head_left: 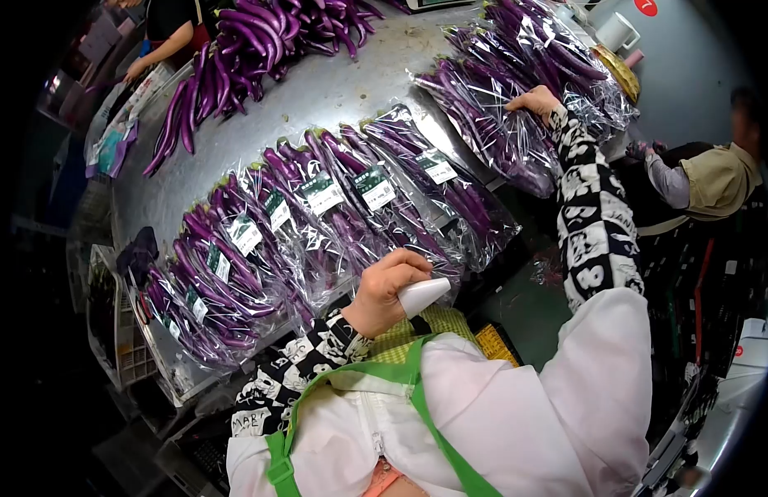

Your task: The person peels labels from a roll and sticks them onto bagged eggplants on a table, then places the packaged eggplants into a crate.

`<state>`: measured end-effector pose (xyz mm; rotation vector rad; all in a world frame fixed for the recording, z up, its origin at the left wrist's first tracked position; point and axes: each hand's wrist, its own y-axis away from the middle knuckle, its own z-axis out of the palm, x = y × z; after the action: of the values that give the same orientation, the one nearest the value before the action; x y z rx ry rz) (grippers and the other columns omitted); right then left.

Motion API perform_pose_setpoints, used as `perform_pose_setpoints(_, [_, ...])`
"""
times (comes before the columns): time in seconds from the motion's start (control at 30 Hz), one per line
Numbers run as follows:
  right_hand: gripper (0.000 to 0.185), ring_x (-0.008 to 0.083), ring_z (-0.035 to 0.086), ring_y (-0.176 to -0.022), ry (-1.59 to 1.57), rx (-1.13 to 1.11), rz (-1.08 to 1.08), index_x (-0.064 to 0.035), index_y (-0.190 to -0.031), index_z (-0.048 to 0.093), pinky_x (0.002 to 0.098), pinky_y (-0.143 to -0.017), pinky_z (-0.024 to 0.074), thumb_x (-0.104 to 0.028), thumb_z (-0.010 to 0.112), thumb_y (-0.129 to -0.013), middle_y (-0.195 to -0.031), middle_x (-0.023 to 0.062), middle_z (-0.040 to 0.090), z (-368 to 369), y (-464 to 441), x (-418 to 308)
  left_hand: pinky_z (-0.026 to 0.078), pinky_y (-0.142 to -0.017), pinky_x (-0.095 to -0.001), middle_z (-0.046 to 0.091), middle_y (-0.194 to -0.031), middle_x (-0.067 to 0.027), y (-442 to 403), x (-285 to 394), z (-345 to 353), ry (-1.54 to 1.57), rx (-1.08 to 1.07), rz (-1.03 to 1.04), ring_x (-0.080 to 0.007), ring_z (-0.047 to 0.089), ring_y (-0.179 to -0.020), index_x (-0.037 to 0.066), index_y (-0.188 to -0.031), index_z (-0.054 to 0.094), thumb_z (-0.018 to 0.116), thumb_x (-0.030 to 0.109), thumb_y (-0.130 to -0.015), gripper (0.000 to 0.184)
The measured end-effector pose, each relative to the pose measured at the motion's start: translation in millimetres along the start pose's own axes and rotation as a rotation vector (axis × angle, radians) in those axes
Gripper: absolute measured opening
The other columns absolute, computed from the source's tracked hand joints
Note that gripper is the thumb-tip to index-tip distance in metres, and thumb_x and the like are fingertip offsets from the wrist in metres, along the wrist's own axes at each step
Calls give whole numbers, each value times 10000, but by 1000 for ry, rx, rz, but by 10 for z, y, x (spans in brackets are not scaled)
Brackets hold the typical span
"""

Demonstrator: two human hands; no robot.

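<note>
My left hand [390, 290] is closed round a smooth white object [424, 296], whose kind I cannot make out, close in front of my body. Just beyond it lies a row of clear bags of long purple eggplants [342, 224], several bearing green-and-white labels [322, 193]. My right hand [536, 103] reaches out to the far right, its fingers pinching the clear plastic of a bag of eggplants [483, 108]. That bag lies among a heap of other bagged eggplants [550, 41]; I see no labels on them.
Loose eggplants [268, 41] are piled at the back of the metal table [318, 99]. One person's arm [164, 50] shows at the far left, and another person [715, 178] is at the right. A white jug [618, 33] stands behind the right-hand heap.
</note>
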<state>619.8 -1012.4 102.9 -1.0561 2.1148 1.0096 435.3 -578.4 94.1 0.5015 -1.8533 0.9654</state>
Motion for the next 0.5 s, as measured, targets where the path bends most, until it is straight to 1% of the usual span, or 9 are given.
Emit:
perform_pose_setpoints(0.07, [619,265,668,-812,621,82,-134,130,-917,627,351,-726,529,-321,845,-553,-910,224,664,60,31,-141,532,-658,-273,644,-904,-90,8,2,-10,2,-7,12,-188,648,-799,41,-818,651,791,53,-681,196])
perform_pose_setpoints(0.1, [635,300,634,-990,794,59,-109,77,-1014,619,374,-835,504,-337,822,-578,-1033,242,641,134,183,-214,533,-657,-274,645,-899,-89,15,-10,9,21,11,-13,-186,648,-797,41,-815,651,790,54,-682,193])
perform_pose_setpoints(0.13, [572,336,599,-1067,894,179,-52,14,-1106,600,390,-917,469,-308,747,-657,-1121,245,609,330,498,-306,533,-656,-275,645,-894,-88,36,-6,37,43,30,-39,-184,649,-796,41,-812,650,789,55,-683,190])
perform_pose_setpoints(0.2, [588,365,564,-1101,839,304,-52,-23,-1117,558,406,-944,442,-343,720,-651,-1159,243,585,419,308,111,532,-671,-280,640,-907,-93,84,41,31,50,1,-26,-189,645,-813,36,-826,650,777,49,-694,184])
perform_pose_setpoints(0.23, [580,364,569,-1093,875,311,-48,-22,-1150,538,403,-951,437,-298,686,-661,-1132,244,595,433,327,101,530,-685,-284,635,-920,-98,67,44,22,42,-9,-9,-194,642,-830,31,-840,650,766,43,-705,178])
perform_pose_setpoints(0.27, [502,355,579,-1096,827,328,-1,-31,-1118,599,408,-977,428,-273,651,-682,-1159,228,597,441,400,-60,528,-700,-289,630,-933,-103,93,50,20,36,-23,-8,-200,639,-847,25,-854,651,754,36,-716,173])
perform_pose_setpoints(0.33, [542,360,579,-1092,772,203,-62,-20,-1089,612,395,-959,442,-326,685,-647,-1147,234,602,285,513,-351,526,-727,-298,633,-966,-108,148,54,10,109,89,-105,-214,639,-878,33,-960,665,744,34,-732,241])
perform_pose_setpoints(0.4, [605,327,597,-1050,665,130,-143,41,-1057,601,364,-904,460,-346,718,-607,-1103,246,609,174,332,-430,527,-725,-300,649,-956,-114,95,95,-44,92,93,-37,-222,647,-866,30,-962,669,736,25,-737,235])
perform_pose_setpoints(0.5, [462,256,645,-772,430,124,-344,96,-818,629,333,-703,505,-267,754,-562,-822,190,649,58,135,-487,528,-699,-295,668,-902,-111,19,70,-89,131,-55,72,-224,660,-815,29,-934,674,730,18,-735,207])
